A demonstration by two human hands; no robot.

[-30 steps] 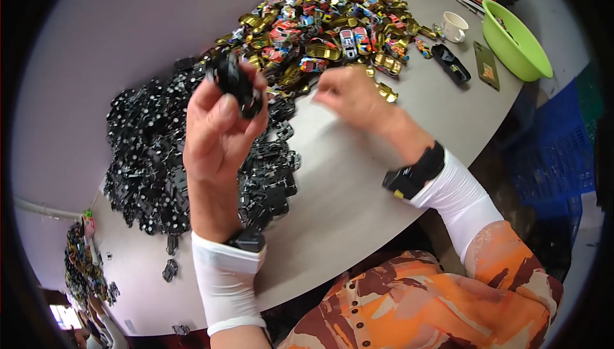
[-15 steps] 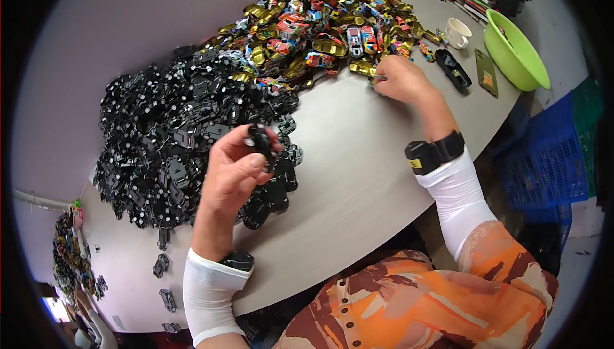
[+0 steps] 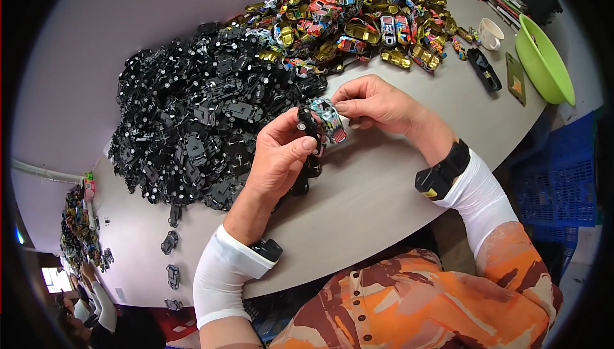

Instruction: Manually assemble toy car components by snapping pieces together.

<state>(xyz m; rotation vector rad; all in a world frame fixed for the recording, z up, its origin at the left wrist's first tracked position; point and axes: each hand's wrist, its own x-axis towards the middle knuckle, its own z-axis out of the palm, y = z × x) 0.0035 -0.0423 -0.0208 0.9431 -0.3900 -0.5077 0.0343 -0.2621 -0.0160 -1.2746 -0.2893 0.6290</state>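
The left hand [image 3: 281,157] pinches a black toy-car base [image 3: 308,125] upright between thumb and fingertips. The right hand [image 3: 377,103] grips a painted car shell [image 3: 329,119], touching the base's right side, long axes roughly parallel, above the table [image 3: 384,189].

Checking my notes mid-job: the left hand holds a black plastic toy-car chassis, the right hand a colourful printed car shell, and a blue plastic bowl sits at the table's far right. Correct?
Not quite: the head view shows the plastic bowl is lime green, not blue. The left hand does hold the black plastic chassis, the right hand the colourful printed car shell.
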